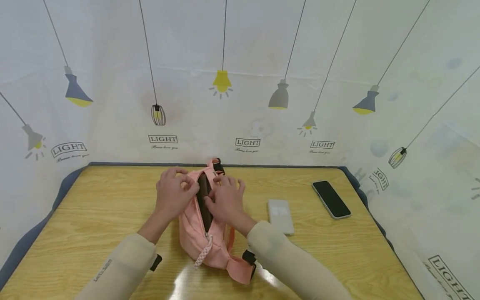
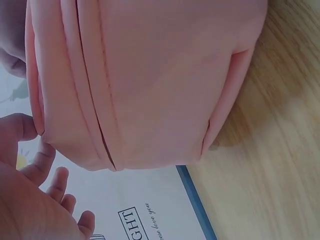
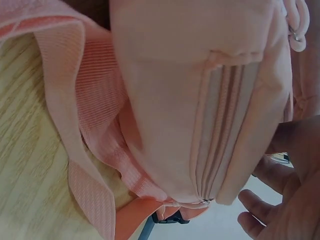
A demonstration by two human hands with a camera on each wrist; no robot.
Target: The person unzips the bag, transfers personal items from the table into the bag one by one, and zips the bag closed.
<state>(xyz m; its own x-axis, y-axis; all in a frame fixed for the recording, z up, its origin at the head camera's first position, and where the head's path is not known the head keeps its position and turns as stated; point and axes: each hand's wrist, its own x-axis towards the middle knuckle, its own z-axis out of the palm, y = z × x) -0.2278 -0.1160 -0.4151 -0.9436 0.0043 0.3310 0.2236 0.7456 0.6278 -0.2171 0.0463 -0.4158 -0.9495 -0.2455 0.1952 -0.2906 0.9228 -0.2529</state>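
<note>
A pink waist bag (image 1: 189, 235) stands on the table with its top zip undone, showing a dark brown interior (image 1: 204, 196). My left hand (image 1: 172, 191) pinches the left edge of the opening between thumb and forefinger; the left wrist view shows this hand (image 2: 25, 185) at the rim of the bag (image 2: 160, 90). At the opposite edge, my right hand (image 1: 226, 202) grips the fabric, its thumb over the opening. In the right wrist view, that hand (image 3: 295, 175) is beside the bag's zipped side pocket (image 3: 225, 125). A braided pull (image 1: 204, 252) hangs from the near zip end.
To the right of the bag lie a white flat rectangular device (image 1: 280, 216) and a phone (image 1: 331, 199) with a dark screen. Pink strap ends with black buckles (image 1: 248, 257) rest around the bag. A printed cloth wall (image 1: 202, 146) encloses the wooden table (image 1: 93, 208).
</note>
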